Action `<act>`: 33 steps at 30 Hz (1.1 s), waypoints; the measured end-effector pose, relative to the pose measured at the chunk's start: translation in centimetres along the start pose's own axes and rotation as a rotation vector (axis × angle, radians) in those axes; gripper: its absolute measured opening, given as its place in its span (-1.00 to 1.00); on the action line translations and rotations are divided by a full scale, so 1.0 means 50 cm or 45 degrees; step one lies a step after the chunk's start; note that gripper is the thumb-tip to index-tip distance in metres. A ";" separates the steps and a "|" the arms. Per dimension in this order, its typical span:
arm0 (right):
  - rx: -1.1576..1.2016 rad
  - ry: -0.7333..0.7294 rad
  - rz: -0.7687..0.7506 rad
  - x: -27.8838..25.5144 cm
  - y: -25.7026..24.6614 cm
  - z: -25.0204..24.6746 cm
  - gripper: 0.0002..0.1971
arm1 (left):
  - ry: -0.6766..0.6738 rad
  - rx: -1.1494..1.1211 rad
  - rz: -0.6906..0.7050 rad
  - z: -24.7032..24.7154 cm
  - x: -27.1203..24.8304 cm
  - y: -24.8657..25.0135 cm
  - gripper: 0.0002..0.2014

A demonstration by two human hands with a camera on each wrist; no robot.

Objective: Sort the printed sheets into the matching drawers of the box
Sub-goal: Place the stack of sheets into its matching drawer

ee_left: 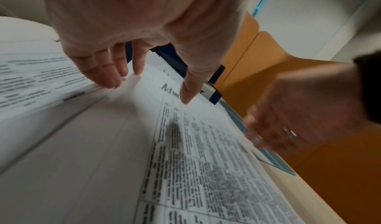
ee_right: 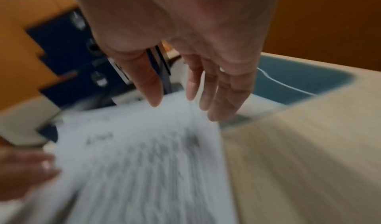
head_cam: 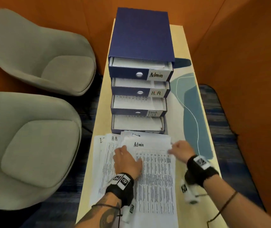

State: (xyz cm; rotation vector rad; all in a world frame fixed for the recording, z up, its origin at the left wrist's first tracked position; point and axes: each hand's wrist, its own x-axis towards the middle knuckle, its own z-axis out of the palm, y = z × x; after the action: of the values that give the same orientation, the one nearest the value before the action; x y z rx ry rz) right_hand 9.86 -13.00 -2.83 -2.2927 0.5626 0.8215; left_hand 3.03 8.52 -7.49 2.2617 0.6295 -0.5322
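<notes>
A dark blue drawer box [head_cam: 141, 33] stands on the table with its drawers pulled out in steps. Their labels read Admin [head_cam: 156, 74], H.R [head_cam: 156, 93] and Task List [head_cam: 152, 113]; the lowest drawer [head_cam: 138, 124] hides its label. All hold white sheets. In front lies a fanned pile, with sheets marked I.T [head_cam: 101, 140] and H.R [head_cam: 114, 139] under a top sheet marked Admin [head_cam: 154, 170] [ee_left: 206, 146] [ee_right: 134, 162]. My left hand [head_cam: 128, 155] [ee_left: 152, 87] rests on the pile, fingers straight, thumb on the Admin sheet. My right hand [head_cam: 178, 148] [ee_right: 175, 97] touches that sheet's upper right corner with relaxed fingers.
The narrow pale table [head_cam: 202, 145] has a blue pattern along its right side, and its edges lie close on both sides of the pile. Two grey armchairs [head_cam: 37, 51] [head_cam: 32, 150] stand on the left. Orange walls [head_cam: 246, 46] close in behind and on the right.
</notes>
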 end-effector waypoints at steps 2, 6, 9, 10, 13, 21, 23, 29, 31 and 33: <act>-0.115 -0.048 0.062 0.006 0.073 0.037 -0.79 | 0.069 0.032 -0.034 0.005 0.007 0.001 -0.26; -0.096 -0.009 0.030 0.022 0.130 0.078 -0.69 | 0.169 -0.077 -0.102 -0.003 0.021 -0.015 -0.68; -0.011 0.125 -0.006 0.022 0.144 0.060 -0.73 | 0.185 -0.179 -0.052 -0.013 0.009 -0.032 -0.90; 0.044 0.141 -0.016 0.028 0.158 0.057 -0.75 | 0.170 -0.206 -0.018 -0.015 -0.001 -0.035 -0.94; 0.197 0.112 -0.116 0.031 0.199 0.044 -0.96 | 0.052 -0.142 0.069 -0.016 -0.027 -0.044 -0.90; 0.468 0.018 -0.158 0.011 0.278 0.006 -0.69 | 0.031 -0.343 -0.036 0.010 -0.057 -0.069 -0.45; 0.553 0.048 -0.103 0.004 0.295 -0.004 -0.75 | 0.010 -0.429 -0.100 0.012 -0.047 -0.085 -0.61; 0.722 0.080 -0.112 -0.009 0.358 -0.035 -0.79 | 0.005 -0.430 -0.105 0.006 -0.031 -0.091 -0.49; 0.802 0.090 -0.064 -0.019 0.368 -0.045 -0.83 | 0.117 -0.288 -0.064 0.005 -0.033 -0.086 -0.48; 0.901 0.089 -0.032 -0.030 0.372 -0.050 -0.78 | 0.342 -0.094 0.030 0.009 -0.047 -0.075 -0.36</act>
State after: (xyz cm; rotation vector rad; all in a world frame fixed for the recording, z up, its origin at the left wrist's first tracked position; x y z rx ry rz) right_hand -0.76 -27.66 -8.06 -1.6730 0.7167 0.4295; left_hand -1.08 9.89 -8.50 2.2859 0.7406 -0.1908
